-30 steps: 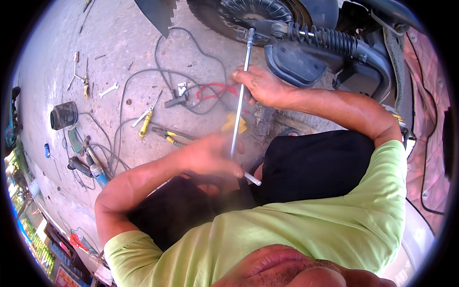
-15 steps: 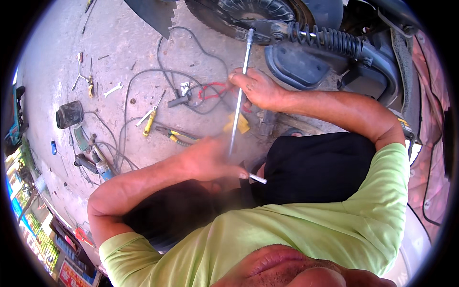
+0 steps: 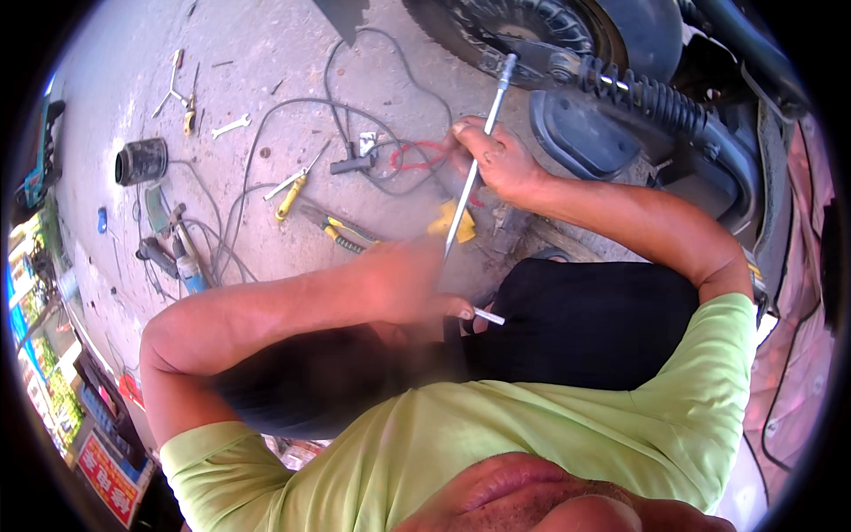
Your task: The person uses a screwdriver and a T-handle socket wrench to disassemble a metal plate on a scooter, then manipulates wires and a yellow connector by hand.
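Observation:
A long silver socket wrench (image 3: 467, 191) runs from my lap up to the scooter's rear wheel (image 3: 532, 31). Its far tip lies against the dark arm beside the wheel; the exact contact cannot be made out. My right hand (image 3: 498, 158) is wrapped round the rod in its upper half. At the near end my left hand (image 3: 403, 282) is closed on the handle, partly smeared by motion. A short silver bar end of the wrench sticks out past the left thumb, above my dark trousers (image 3: 585, 324).
Left on the concrete lie yellow-handled pliers (image 3: 341, 232), a yellow screwdriver (image 3: 291, 197), an open-end wrench (image 3: 232, 126), a three-armed wrench (image 3: 175, 84), a dark jar (image 3: 142, 161) and a blue power tool (image 3: 189, 266). Grey cable (image 3: 266, 115) loops between them. A shock absorber (image 3: 647, 96) stands right of the wheel.
The view has shifted, so wheel and floor tools sit farther right and higher. Both hands keep their hold on the socket wrench. The left forearm is a little higher in view.

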`<state>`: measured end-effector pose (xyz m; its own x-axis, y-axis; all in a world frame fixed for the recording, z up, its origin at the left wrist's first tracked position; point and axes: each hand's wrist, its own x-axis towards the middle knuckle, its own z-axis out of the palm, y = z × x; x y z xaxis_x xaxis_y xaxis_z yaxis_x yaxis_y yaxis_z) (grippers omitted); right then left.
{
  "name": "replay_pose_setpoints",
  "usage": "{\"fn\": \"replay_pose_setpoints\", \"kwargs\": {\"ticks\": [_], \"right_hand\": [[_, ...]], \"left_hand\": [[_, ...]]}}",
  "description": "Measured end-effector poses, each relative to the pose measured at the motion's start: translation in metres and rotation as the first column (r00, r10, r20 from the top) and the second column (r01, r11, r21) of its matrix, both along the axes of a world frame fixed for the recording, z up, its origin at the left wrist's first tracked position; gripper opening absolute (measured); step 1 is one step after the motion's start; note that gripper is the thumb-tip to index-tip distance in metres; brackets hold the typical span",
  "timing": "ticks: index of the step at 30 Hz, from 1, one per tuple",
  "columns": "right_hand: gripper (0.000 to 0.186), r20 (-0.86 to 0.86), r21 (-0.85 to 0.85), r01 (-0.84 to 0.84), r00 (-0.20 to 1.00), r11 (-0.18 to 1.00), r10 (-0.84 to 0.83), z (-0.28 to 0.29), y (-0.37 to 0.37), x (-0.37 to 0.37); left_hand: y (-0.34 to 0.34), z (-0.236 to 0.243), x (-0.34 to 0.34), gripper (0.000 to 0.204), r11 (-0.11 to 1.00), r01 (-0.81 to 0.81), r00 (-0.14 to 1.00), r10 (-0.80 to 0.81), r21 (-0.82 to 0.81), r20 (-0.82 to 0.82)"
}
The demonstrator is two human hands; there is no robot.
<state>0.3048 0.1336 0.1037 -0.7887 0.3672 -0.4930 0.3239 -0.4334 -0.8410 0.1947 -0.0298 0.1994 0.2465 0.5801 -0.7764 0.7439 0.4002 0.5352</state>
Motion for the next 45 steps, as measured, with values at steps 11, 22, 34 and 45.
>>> {"fn": "replay_pose_setpoints", "kwargs": {"ticks": [11, 22, 34, 45], "right_hand": [[0.038, 0.08, 0.083, -0.085, 0.994, 0.993, 0.078, -0.001, 0.008, -0.001], [0.041, 0.016, 0.071, -0.018, 1.0, 0.997, 0.017, -0.011, 0.002, 0.002], [0.048, 0.062, -0.047, -0.725, 0.684, 0.687, 0.727, 0.025, -0.016, 0.007], [0.04, 0.457, 0.178, -0.798, 0.585, 0.576, 0.67, -0.006, -0.021, -0.015]], "left_hand": [[0.007, 0.012, -0.013, 0.073, 0.999, -0.005, 0.998, 0.008, -0.049, 0.068], [-0.001, 0.002, 0.005, 0.077, 1.0, -0.008, 1.0, 0.008, 0.008, -0.026], [-0.052, -0.003, -0.095, 0.056, 0.988, -0.037, 0.926, 0.091, -0.152, 0.366], [-0.121, -0.131, -0.243, 0.049, 0.618, -0.783, 0.619, 0.763, 0.067, 0.188]]}}
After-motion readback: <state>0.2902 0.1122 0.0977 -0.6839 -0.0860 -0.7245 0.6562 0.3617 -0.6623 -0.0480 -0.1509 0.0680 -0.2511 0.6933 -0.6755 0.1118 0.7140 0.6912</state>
